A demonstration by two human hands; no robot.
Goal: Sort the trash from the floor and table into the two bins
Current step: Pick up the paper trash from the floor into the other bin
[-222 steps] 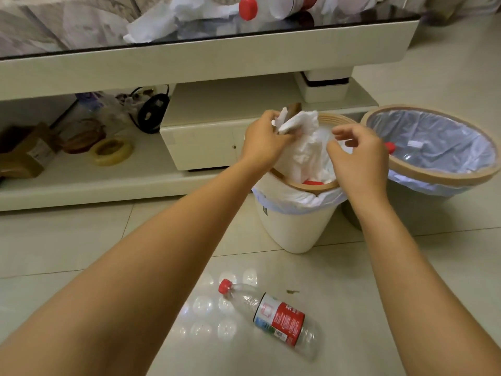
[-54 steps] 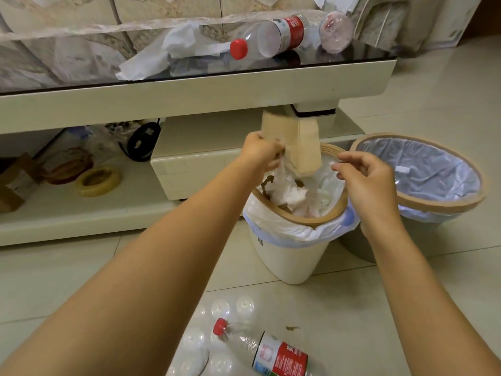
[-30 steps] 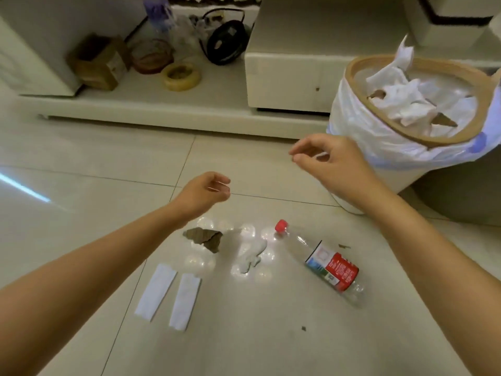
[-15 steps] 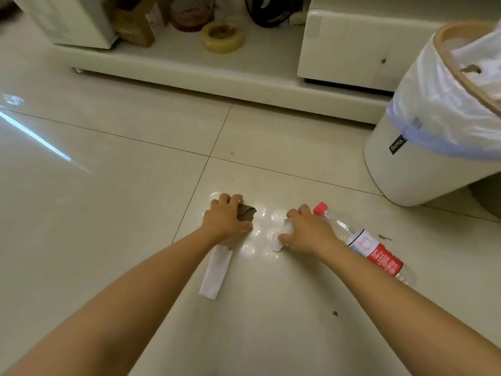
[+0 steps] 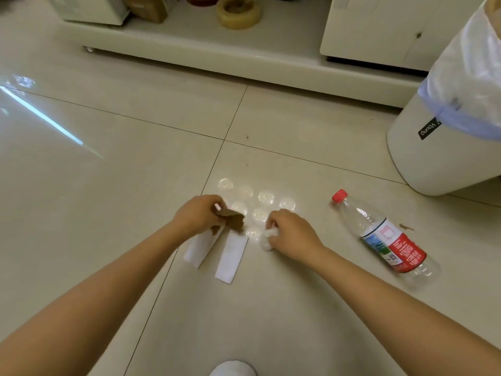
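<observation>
Left hand: the left hand (image 5: 199,214) is low over the floor (image 5: 108,185), fingers curled round a torn brown cardboard scrap (image 5: 230,219), which sticks out to the right of the fist.
Right hand: the right hand (image 5: 291,232) is just right of it, fingers closed on a small crumpled white tissue wad (image 5: 268,237) that shows at the knuckles, against the tile.
Paper strips: two white paper strips (image 5: 231,257) lie flat side by side on the floor, directly under and toward the camera from the left hand; the upper end of the left strip is hidden by that hand and the scrap.
Bottle: a clear plastic water bottle (image 5: 385,237) with a red cap and red label lies on its side on the floor, right of the right hand, cap pointing away toward the bin.
Bin: a white bin (image 5: 433,147) lined with a translucent bag stands at the right edge, well apart from the hands; its opening is cut off by the frame.
Shelf: a low cream shelf (image 5: 271,47) runs along the top, carrying a roll of yellowish tape (image 5: 238,12) and a brown box (image 5: 149,8).
Small debris: a small brown fleck (image 5: 406,227) lies on the tile just right of the bottle.
</observation>
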